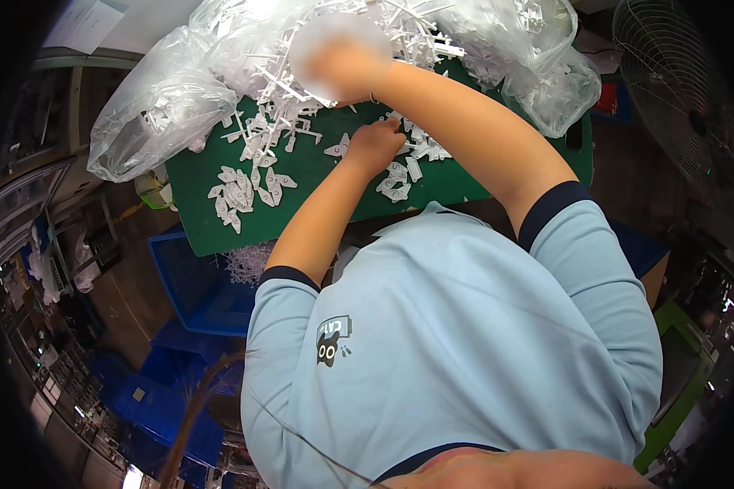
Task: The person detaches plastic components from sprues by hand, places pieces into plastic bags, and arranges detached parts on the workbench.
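My left hand (375,145) is low over the green table (302,213), its fingers curled together beside small white plastic parts; what they hold, if anything, is too small to make out. Beyond it, my right hand (342,67) reaches across to a heap of thin white plastic pieces (420,34). A round blur covers that hand and hides its fingers. Flat, pointed white parts (236,194) form a loose group on the left of the table. More small parts (395,183) lie near the table edge closest to my body.
Clear plastic bags of white parts stand at the back left (167,106) and back right (550,85). A blue bin (189,285) is below the table's left side, by a pile of thin pieces (251,262). At the far right is a fan (669,81).
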{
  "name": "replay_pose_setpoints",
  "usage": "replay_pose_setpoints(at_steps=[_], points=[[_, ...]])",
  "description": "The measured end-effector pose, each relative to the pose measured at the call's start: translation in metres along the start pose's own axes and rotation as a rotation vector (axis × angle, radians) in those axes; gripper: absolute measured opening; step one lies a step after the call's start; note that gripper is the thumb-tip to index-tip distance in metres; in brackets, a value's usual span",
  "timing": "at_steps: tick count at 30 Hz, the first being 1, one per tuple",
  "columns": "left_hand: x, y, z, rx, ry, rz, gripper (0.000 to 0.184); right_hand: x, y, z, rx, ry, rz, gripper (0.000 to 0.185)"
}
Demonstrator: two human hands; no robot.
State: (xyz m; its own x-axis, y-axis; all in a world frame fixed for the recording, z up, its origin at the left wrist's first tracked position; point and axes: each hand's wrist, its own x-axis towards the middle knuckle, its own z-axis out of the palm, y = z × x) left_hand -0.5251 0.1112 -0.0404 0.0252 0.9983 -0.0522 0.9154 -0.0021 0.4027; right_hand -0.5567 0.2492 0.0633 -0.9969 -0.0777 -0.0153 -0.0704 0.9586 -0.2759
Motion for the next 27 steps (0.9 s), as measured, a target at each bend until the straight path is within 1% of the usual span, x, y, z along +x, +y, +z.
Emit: replay_pose_setpoints(at_steps=[2, 3, 4, 5, 7, 8, 9, 10, 11, 13, 14, 16, 17, 19, 20, 22, 23, 25, 26, 27], points=[[-0.006, 0.004, -0.008, -0.018, -0.019, -0.011, 0.014, 0.0, 0.0, 0.001, 0.008, -0.004, 0.006, 0.068], [-0.01, 0.006, -0.009, -0.164, 0.025, -0.103, 0.013, 0.0, 0.001, 0.003, 0.009, 0.002, 0.001, 0.068], [-0.012, 0.007, -0.011, -0.31, 0.07, -0.195, 0.017, 0.0, 0.002, 0.004, 0.009, 0.008, -0.003, 0.068], [-0.013, 0.004, -0.014, -0.31, 0.068, -0.193, 0.017, 0.0, 0.003, 0.004, 0.01, 0.01, 0.0, 0.068], [-0.021, -0.003, -0.02, -0.946, -0.123, -0.613, 0.016, 0.0, 0.002, 0.005, -0.005, 0.017, -0.004, 0.069], [-0.025, -0.006, -0.021, -0.944, -0.12, -0.612, 0.016, 0.001, 0.002, 0.004, -0.007, 0.02, -0.006, 0.069], [-0.031, -0.009, -0.02, -1.324, -0.103, -0.666, 0.018, 0.002, 0.003, 0.003, -0.033, 0.008, -0.011, 0.069], [-0.038, -0.01, -0.018, -1.708, -0.086, -0.709, 0.024, 0.002, 0.003, 0.004, -0.055, -0.008, -0.014, 0.07], [-0.045, -0.009, -0.017, -1.709, -0.085, -0.709, 0.024, 0.002, 0.002, 0.004, -0.055, -0.008, -0.014, 0.07], [-0.054, -0.009, -0.016, -2.171, 0.001, -0.417, 0.034, 0.002, 0.002, 0.004, -0.032, -0.009, 0.003, 0.069], [-0.056, -0.006, -0.019, -2.173, 0.002, -0.416, 0.034, 0.001, 0.002, 0.004, -0.032, -0.011, 0.003, 0.069], [-0.057, -0.003, -0.028, -2.251, 0.007, -0.248, 0.026, 0.001, 0.002, 0.004, -0.009, 0.024, -0.016, 0.068], [-0.057, -0.002, -0.033, -2.252, 0.009, -0.246, 0.026, 0.001, 0.001, 0.003, -0.011, 0.023, -0.018, 0.068], [-0.055, 0.002, -0.039, -2.249, 0.014, -0.311, 0.026, 0.0, 0.001, 0.003, -0.009, 0.019, -0.013, 0.068], [-0.054, 0.0, -0.033, -2.249, 0.016, -0.311, 0.026, 0.0, 0.001, 0.004, -0.009, 0.018, -0.015, 0.068], [-0.048, -0.007, -0.018, -1.858, -0.05, -0.571, 0.032, 0.001, 0.002, 0.006, -0.026, 0.043, -0.022, 0.067], [-0.043, -0.005, -0.018, -1.857, -0.051, -0.571, 0.032, 0.001, 0.001, 0.004, -0.025, 0.044, -0.021, 0.067], [-0.032, 0.008, -0.014, -0.789, -0.1, -0.604, 0.038, 0.002, -0.002, -0.001, -0.063, -0.072, 0.015, 0.07], [-0.029, 0.017, -0.015, -0.543, -0.084, -0.592, 0.032, 0.003, -0.002, -0.001, -0.063, -0.07, 0.015, 0.07], [-0.026, 0.023, -0.009, -0.543, -0.086, -0.592, 0.032, 0.003, -0.002, -0.001, -0.061, -0.07, 0.014, 0.07]])
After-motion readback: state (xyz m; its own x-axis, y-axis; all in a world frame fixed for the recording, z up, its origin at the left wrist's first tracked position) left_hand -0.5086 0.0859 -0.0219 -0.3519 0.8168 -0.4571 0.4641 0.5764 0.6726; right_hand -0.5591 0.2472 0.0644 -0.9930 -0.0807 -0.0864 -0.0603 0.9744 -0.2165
